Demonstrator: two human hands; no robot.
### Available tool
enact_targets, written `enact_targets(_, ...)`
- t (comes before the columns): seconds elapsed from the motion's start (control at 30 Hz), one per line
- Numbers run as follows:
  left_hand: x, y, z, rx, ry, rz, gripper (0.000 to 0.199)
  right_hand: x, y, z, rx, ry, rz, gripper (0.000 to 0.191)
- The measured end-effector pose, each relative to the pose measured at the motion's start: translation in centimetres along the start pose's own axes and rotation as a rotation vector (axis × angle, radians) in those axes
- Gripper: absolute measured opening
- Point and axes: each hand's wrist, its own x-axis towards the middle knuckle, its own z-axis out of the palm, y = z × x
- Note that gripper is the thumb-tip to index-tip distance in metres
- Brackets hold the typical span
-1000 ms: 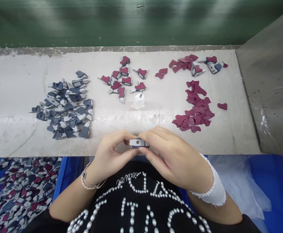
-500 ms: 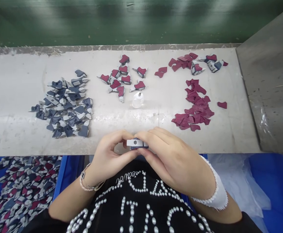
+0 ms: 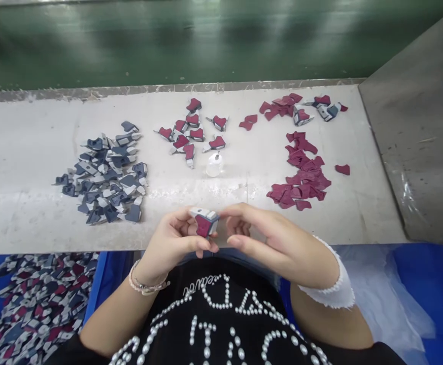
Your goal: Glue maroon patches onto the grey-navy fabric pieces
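Note:
My left hand (image 3: 173,241) is shut on a small grey shoe-like piece with a maroon patch (image 3: 204,224), held upright between thumb and fingers. My right hand (image 3: 272,241) stands open just beside that piece, its fingers apart and apparently not touching it. Farther up the bench lie a heap of grey-blue pieces (image 3: 107,182), a group of maroon-patched pieces (image 3: 186,131) and a scatter of loose maroon patches (image 3: 305,170). A small transparent plastic bottle (image 3: 214,166) stands just above my hands.
The pale stone-like bench (image 3: 27,172) has a front edge close to my body. Below it on the left, a blue bin (image 3: 103,286) holds mixed pieces. A plastic bag (image 3: 388,289) lies lower right, and a grey panel (image 3: 415,152) walls the right end.
Both hands held the piece earlier. My right hand has now let go and opened, and my left hand has turned the piece so its maroon patch faces me.

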Motion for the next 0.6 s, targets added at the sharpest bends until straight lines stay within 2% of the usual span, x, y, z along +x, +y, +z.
enact_targets(0.07,-0.2,0.4,-0.3,0.015,0.025,-0.015,0.025,-0.2,1.0,-0.4,-0.008,0.075,0.054,0.014)
enact_targets(0.13,0.1,1.2,-0.7,0.094,0.083,0.009,0.036,-0.1,2.1,-0.9,-0.032,0.121,0.123,0.028)
enact_targets(0.2,1.2,2.0,-1.3,0.266,0.206,0.077,0.047,0.2,3.1,-1.3,-0.050,0.176,0.213,0.044)
enact_targets(0.27,3.2,2.8,-2.1,0.467,0.349,0.162,0.049,1.1,3.9,-1.7,-0.077,0.257,0.270,0.054)
enact_targets(0.33,5.6,3.6,-2.9,0.601,0.430,0.226,0.048,2.3,4.4,-1.9,-0.122,0.320,0.263,0.047)
enact_targets(0.4,7.3,4.6,-3.5,0.712,0.466,0.272,0.049,3.9,4.9,-1.8,-0.167,0.388,0.230,0.028)
enact_targets(0.47,8.0,5.6,-3.8,0.876,0.516,0.310,0.052,5.5,5.6,-1.6,-0.209,0.460,0.187,0.049)
enact_targets(0.5,7.9,6.1,-4.0,0.977,0.548,0.326,0.047,6.4,6.1,-1.5,-0.218,0.486,0.156,0.058)
enact_targets(0.6,7.0,7.3,-5.5,1.287,0.672,0.331,0.030,8.8,7.5,-1.3,-0.209,0.497,0.040,0.054)
